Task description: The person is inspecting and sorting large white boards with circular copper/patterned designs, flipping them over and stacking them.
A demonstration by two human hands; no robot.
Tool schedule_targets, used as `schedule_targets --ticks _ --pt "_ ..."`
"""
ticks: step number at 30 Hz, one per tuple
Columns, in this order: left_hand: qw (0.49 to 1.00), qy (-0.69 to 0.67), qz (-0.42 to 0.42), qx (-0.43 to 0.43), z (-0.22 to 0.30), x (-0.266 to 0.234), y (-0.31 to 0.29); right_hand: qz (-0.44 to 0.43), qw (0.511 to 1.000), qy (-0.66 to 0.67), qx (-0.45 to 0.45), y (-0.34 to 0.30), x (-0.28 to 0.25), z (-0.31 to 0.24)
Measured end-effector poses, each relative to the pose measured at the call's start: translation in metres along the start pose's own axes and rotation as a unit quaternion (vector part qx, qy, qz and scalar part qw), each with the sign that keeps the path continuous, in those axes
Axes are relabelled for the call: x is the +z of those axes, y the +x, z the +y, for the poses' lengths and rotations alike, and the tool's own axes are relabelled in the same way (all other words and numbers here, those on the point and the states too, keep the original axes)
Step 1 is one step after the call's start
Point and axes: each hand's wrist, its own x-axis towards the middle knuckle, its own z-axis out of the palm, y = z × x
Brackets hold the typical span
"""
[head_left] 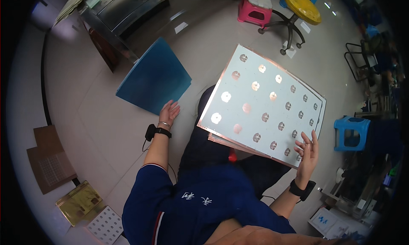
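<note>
A pale sheet with copper edges point(255, 113), patterned with rows of small round copper-coloured and dark marks, lies tilted over my lap on top of other copper-edged sheets point(232, 143). Over its lower right corner is my right hand point(307, 153), fingers spread; whether they touch the sheet I cannot tell. To the left stands a blue panel or stack of blue sheets point(155, 81). My left hand point(169, 113) is at its lower right edge, palm partly up and fingers stretched out, with nothing held in them. Both wrists wear black bands.
A metal bench point(123, 19) stands at the far left. Farther off are a pink stool point(255, 12) and a yellow wheeled stool point(300, 6); a blue stool point(351, 133) is at right. Brown boards point(51, 164), a gold panel point(80, 202) and a dotted white sheet point(105, 226) lie lower left.
</note>
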Motion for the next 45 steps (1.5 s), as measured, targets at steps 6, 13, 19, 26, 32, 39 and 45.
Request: schedule_targets --ticks 6,13,19,26,32,39,45 --pt "0.952 0.191 -0.235 0.049 0.034 0.102 -0.075 0.153 0.965 -0.205 -0.064 0.009 -0.040 0.044" --pt "0.870 0.373 -0.302 0.114 0.057 0.178 -0.139 0.143 0.816 -0.544 -0.135 0.006 -0.028 0.066" --pt "0.863 0.416 -0.230 0.174 0.048 0.198 -0.158 0.151 0.832 -0.518 -0.127 0.005 -0.023 0.064" --pt "0.833 0.403 -0.280 0.255 0.049 0.195 -0.169 0.143 0.897 -0.400 -0.121 0.007 -0.034 0.062" --pt "0.831 0.357 -0.312 0.292 0.054 0.189 -0.162 0.178 0.979 0.090 -0.036 0.005 -0.063 0.045" --pt "0.835 0.332 -0.362 0.249 0.073 0.196 -0.157 0.028 0.960 0.278 0.029 -0.001 -0.082 0.039" --pt "0.838 0.190 -0.486 0.160 0.083 0.207 -0.172 0.038 0.939 0.342 -0.008 -0.006 -0.069 0.044"
